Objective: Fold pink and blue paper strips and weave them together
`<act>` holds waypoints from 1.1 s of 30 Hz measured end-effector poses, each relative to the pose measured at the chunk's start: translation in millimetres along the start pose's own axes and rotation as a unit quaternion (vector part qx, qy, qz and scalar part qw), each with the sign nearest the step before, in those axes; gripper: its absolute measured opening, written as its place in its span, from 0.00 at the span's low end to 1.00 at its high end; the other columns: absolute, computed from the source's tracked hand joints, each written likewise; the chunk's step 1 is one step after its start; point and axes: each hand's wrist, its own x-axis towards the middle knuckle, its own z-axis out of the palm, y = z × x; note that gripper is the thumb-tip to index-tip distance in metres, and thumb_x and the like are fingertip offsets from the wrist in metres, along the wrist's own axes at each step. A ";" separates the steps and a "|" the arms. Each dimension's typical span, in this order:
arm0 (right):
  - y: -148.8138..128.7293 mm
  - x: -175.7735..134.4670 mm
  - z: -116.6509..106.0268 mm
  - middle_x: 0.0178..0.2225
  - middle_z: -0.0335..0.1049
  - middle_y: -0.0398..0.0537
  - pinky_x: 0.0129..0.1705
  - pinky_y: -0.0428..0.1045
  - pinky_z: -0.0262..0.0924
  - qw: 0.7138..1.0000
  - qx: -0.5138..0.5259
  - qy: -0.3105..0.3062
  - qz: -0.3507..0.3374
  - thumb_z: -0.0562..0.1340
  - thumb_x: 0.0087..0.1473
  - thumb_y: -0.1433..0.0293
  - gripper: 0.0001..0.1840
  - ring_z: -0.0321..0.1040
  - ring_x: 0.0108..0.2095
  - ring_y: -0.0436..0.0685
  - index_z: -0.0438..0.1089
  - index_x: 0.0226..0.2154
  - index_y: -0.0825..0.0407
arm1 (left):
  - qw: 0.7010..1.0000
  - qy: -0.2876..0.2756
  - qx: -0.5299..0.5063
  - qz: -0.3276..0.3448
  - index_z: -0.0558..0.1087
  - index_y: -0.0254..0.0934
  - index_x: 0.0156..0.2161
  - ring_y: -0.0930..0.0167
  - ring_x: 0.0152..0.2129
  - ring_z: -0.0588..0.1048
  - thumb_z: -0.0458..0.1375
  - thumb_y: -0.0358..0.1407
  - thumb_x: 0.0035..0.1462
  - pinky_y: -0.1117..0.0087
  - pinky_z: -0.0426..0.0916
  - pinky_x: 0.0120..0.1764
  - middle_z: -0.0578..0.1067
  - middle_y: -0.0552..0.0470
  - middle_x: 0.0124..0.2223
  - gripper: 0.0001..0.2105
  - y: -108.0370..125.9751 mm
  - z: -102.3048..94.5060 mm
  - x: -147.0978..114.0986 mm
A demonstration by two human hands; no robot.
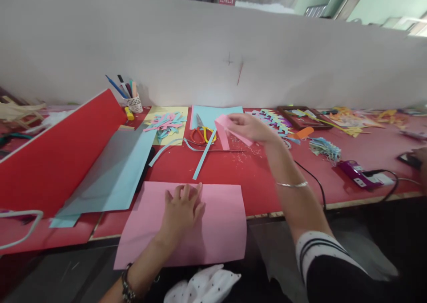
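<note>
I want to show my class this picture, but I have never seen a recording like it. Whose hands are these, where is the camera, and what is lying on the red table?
There is no machine here: a person works with two bare hands, and the single camera sits on that person's head, looking forward and down.

The left hand lies flat on a large pink sheet at the near edge of the red table. The right hand reaches farther out and holds a strip of pink paper.

Just beside that strip lie orange and yellow scissors on a light blue sheet. To the left are a yellow sheet with cut paper strips, a cup of pens and a big red board. To the right lie more colourful cuttings and a purple device with a cable.
</note>
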 end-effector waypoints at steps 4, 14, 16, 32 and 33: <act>0.3 61.8 23.7 0.29 0.67 0.44 0.31 0.43 0.58 0.996 0.072 0.050 -0.031 0.52 0.49 0.78 0.07 0.64 0.30 0.47 0.64 0.30 0.55 | 1.000 0.018 0.001 -0.008 0.64 0.39 0.52 0.60 0.39 0.67 0.50 0.37 0.54 0.52 0.62 0.40 0.71 0.43 0.42 0.19 0.5 0.7 0.1; 1.4 92.1 87.2 0.34 0.64 0.42 0.35 0.44 0.64 0.957 0.241 0.145 0.068 0.52 0.45 0.82 0.19 0.67 0.32 0.46 0.54 0.40 0.50 | 0.999 0.044 0.027 -0.006 0.66 0.41 0.50 0.62 0.36 0.67 0.51 0.37 0.54 0.55 0.62 0.39 0.72 0.45 0.40 0.18 1.7 3.0 -0.9; 12.6 77.4 111.3 0.30 0.62 0.39 0.34 0.45 0.64 0.947 0.242 0.116 0.175 0.52 0.44 0.82 0.18 0.67 0.29 0.46 0.52 0.38 0.50 | 0.998 0.041 0.037 -0.008 0.66 0.42 0.51 0.62 0.36 0.67 0.51 0.37 0.53 0.54 0.62 0.38 0.72 0.45 0.40 0.18 2.1 3.3 -0.7; 17.2 -0.1 107.9 0.35 0.65 0.45 0.45 0.51 0.54 0.990 0.060 -0.114 0.054 0.51 0.41 0.84 0.16 0.62 0.38 0.52 0.63 0.31 0.52 | 0.984 0.157 0.004 0.081 0.62 0.35 0.52 0.63 0.37 0.69 0.48 0.41 0.55 0.55 0.62 0.42 0.72 0.44 0.39 0.21 -14.8 20.0 -7.6; 14.2 -9.2 106.6 0.35 0.65 0.47 0.45 0.51 0.54 0.985 0.021 -0.170 0.019 0.52 0.43 0.82 0.14 0.62 0.38 0.52 0.64 0.33 0.53 | 0.982 0.162 -0.011 0.095 0.60 0.34 0.53 0.64 0.38 0.69 0.47 0.42 0.55 0.56 0.62 0.44 0.72 0.43 0.40 0.22 -18.1 21.6 -8.7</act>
